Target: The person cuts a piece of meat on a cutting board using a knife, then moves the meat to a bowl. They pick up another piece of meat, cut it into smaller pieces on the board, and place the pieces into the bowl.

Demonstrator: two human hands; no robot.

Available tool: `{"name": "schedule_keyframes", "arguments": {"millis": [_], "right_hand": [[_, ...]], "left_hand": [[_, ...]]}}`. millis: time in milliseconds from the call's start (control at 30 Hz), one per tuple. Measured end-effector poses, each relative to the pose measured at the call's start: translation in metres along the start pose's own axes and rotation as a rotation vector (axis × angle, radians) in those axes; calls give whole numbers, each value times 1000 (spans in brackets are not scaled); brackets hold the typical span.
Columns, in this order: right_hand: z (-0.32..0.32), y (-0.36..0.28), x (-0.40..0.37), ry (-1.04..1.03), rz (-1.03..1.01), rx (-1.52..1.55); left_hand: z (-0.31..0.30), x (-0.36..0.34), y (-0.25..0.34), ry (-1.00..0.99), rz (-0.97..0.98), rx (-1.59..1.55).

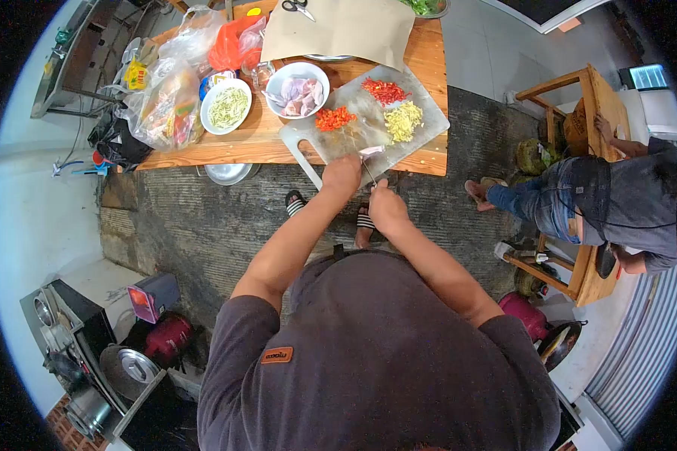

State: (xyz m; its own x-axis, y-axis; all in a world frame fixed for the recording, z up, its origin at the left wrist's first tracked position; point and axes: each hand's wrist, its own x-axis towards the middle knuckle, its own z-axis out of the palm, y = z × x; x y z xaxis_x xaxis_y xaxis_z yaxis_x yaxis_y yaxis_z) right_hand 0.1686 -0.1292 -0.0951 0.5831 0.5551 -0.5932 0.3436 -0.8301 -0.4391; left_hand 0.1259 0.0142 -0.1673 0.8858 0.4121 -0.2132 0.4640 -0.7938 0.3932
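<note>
My right hand (pixel 388 206) is closed round the handle of a knife (pixel 368 172), at the near edge of the grey cutting board (pixel 353 143). Just left of the knife, my left hand (pixel 341 177) is closed at the board's edge; whatever its fingers grip is hidden. A small pale purple piece (pixel 371 151) lies on the board by the blade. Further back on the board are chopped orange-red pieces (pixel 335 119), sliced red chili (pixel 384 91) and chopped pale yellow pieces (pixel 404 121).
Behind the board's left side stand a bowl of raw meat (pixel 297 91) and a bowl of green shreds (pixel 227 107). Plastic bags (pixel 169 105) crowd the table's left. Scissors (pixel 299 7) lie on brown paper (pixel 338 30). Another person (pixel 617 195) stands at the right beside a wooden table (pixel 613 113).
</note>
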Motion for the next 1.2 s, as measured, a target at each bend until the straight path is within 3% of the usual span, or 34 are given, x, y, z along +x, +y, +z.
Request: {"name": "schedule_keyframes", "arguments": {"millis": [200,367,600,667,833,1033,1200], "right_hand": [[18,-7,46,82,-42,11],[9,2,17,58,-61,-51],[17,-5,41,89,-40,-51],[21,-3,43,121,-70,-49],[12,6,11,18,16,-42],[17,-12,47,74,-21,-32],[19,7,24,38,26,-30]], "left_hand": [[-5,-10,5,78,118,125],[-8,-1,4,-59,-8,73],[-18,-8,8,56,74,61],[-19,-3,7,-52,-29,2],[-6,-2,3,10,6,13],[-22,-7,8,-29,-22,15],[-1,1,-2,-14,-8,-24]]}}
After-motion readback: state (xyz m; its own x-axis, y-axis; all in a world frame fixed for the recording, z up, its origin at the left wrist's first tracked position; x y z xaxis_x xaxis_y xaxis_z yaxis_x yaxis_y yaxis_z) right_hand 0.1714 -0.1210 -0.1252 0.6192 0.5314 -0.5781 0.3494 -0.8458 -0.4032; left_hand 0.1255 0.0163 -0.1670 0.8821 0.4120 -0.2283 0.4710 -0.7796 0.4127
